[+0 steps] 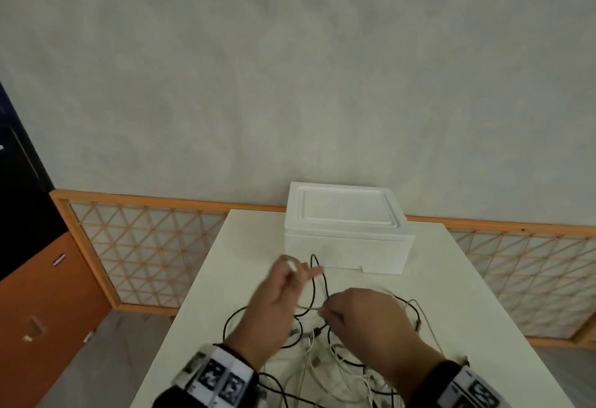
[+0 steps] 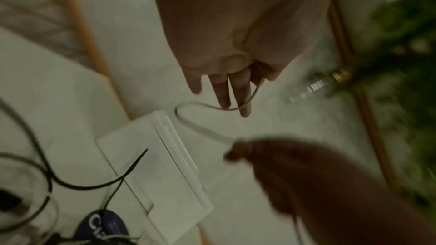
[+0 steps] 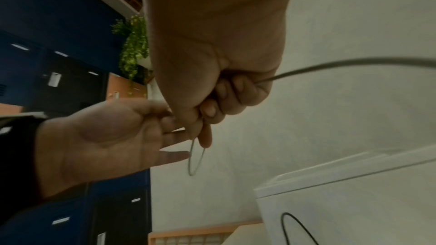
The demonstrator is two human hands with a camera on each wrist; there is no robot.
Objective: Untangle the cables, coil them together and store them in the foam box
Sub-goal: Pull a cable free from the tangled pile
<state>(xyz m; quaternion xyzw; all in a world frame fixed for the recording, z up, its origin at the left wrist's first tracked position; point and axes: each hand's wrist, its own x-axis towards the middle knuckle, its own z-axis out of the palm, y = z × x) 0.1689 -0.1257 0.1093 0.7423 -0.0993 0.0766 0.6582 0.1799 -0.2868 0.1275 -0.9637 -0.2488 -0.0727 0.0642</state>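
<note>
A closed white foam box point(image 1: 345, 224) stands at the far side of the white table point(image 1: 477, 317). In front of it lies a tangle of black and white cables point(image 1: 322, 359). My left hand point(image 1: 277, 294) is raised over the tangle and pinches the end of a thin grey cable between thumb and forefinger, other fingers straight point(image 2: 243, 100). My right hand point(image 1: 364, 314) is curled in a fist round the same cable point(image 3: 377, 60), close to the left hand point(image 3: 106, 137). A short loop point(image 3: 191, 173) hangs between them. One black strand point(image 1: 314, 261) arches up before the box.
An orange-framed lattice screen point(image 1: 145, 246) runs behind the table. An orange and dark cabinet point(image 1: 38, 278) stands at the left. A dark blue object with white lettering point(image 2: 103, 224) lies among the cables. The foam box point(image 2: 165, 165) has its lid on.
</note>
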